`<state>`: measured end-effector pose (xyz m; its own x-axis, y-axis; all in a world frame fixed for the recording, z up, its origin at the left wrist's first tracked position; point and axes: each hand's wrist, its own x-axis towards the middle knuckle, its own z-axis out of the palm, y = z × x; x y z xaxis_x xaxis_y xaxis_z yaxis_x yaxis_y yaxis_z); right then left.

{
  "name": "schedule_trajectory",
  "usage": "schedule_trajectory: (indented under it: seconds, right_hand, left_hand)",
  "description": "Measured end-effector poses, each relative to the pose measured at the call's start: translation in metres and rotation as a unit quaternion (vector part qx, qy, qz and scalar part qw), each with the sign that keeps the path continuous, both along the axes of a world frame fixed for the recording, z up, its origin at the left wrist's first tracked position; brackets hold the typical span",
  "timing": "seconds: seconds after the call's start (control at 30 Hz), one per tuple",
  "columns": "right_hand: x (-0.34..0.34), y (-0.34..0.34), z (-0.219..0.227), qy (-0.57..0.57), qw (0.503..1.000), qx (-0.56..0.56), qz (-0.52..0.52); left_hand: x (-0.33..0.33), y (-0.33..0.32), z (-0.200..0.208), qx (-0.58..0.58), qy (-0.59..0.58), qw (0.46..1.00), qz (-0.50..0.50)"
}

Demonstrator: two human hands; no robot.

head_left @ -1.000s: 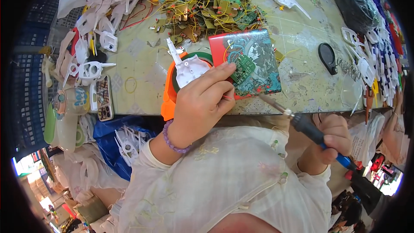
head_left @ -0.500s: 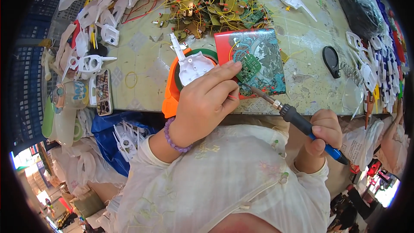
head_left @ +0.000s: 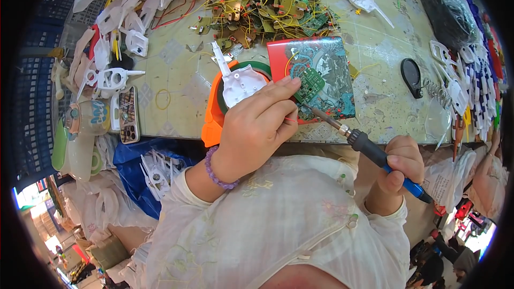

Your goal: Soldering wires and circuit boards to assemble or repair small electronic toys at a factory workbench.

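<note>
My right hand (head_left: 401, 166) is wrapped round the blue and black handle of a soldering iron (head_left: 369, 147). The iron's tip reaches the lower edge of a small green circuit board (head_left: 309, 84); whether it touches the board I cannot tell. With its fingertips on the board's left edge, my left hand (head_left: 262, 112) grips it over a red and dark patterned book-like block (head_left: 336, 59). A short red wire (head_left: 289, 120) sticks out between the left fingers. Just left of that hand, a white plastic housing (head_left: 241, 83) rests on an orange and green round holder (head_left: 212, 123).
A heap of circuit boards with yellow wires (head_left: 267, 8) lies at the back. White plastic parts (head_left: 115, 80) are piled at left, by a case of small pieces (head_left: 128, 115). At right are a black oval ring (head_left: 412, 77), a coiled spring (head_left: 436, 92) and a black bundle (head_left: 447, 13).
The patterned block has shifted very slightly to the right. Both hands, the board and the soldering iron stay almost where they were.
</note>
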<state>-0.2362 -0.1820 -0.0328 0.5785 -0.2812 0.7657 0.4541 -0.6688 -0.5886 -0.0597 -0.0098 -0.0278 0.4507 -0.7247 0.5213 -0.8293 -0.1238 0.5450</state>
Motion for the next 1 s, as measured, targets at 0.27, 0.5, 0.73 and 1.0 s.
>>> schedule_trajectory:
  seconds: [0.27, 0.5, 0.73, 1.0]
  right_hand:
    - [0.001, 0.011, 0.008, 0.026, 0.998, 0.031, -0.040]
    - [-0.005, 0.012, 0.003, 0.032, 0.998, 0.044, -0.035]
    - [0.000, 0.009, -0.014, -0.106, 0.964, 0.164, -0.183]
    - [0.021, -0.005, -0.017, -0.026, 0.972, 0.222, -0.074]
  left_hand:
    - [0.000, 0.000, -0.002, -0.007, -0.012, 1.000, 0.003]
    - [0.000, 0.000, -0.002, -0.002, -0.008, 1.000, 0.008]
    - [0.000, 0.000, 0.000, -0.003, -0.017, 1.000, 0.010]
    - [0.001, 0.003, -0.004, -0.017, 0.005, 1.000, 0.001]
